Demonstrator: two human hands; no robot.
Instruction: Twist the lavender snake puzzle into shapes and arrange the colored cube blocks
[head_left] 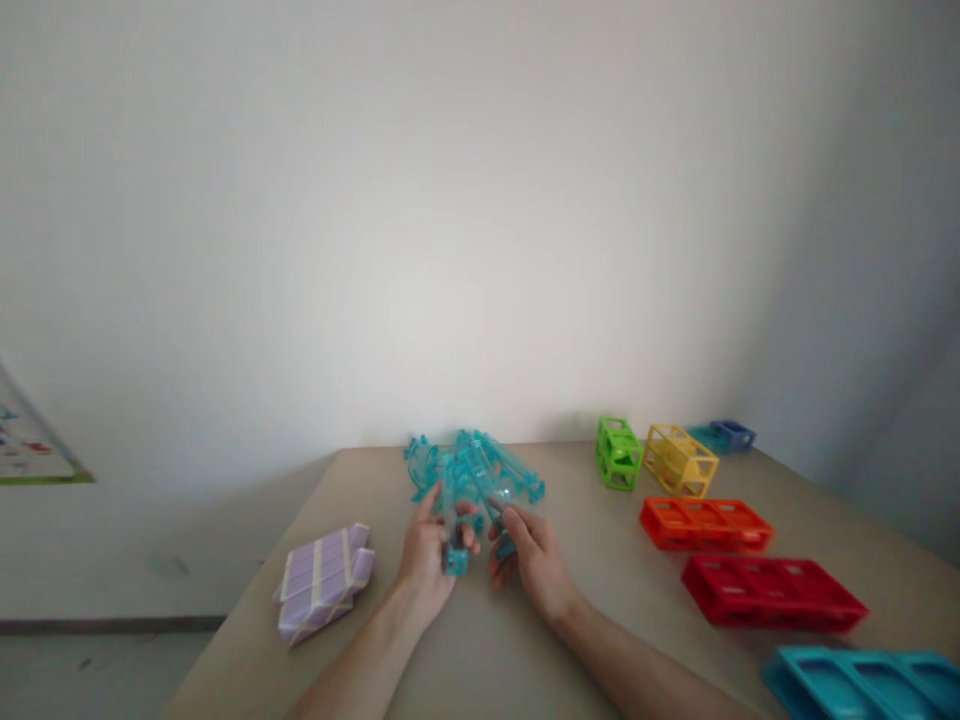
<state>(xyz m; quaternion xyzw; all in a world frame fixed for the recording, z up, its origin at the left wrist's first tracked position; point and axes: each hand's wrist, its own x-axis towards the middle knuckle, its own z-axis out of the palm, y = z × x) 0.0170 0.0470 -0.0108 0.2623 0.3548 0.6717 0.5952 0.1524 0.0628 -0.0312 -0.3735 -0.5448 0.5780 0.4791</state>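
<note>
My left hand (429, 550) is closed around a see-through teal plastic tube piece (454, 535), its squarish end pointing down toward me. Close beside it, my right hand (536, 555) pinches a second clear teal plastic piece (486, 480) between thumb and fingers. Part of that piece is hidden by the fingers. Just beyond both hands lies a heap of similar transparent teal plastic parts (517, 465), some long and tube-like, some curved. The held pieces overlap the heap in view, so I cannot tell whether they touch it.
Folded lilac plaid cloth or packet (326, 580) lies left on the table (480, 670). Along the right are green (619, 455), yellow (681, 460), orange (705, 525), red (772, 592) and teal (862, 685) plastic frames. A blue piece (733, 435) sits at the far right. A wall (480, 250) stands behind.
</note>
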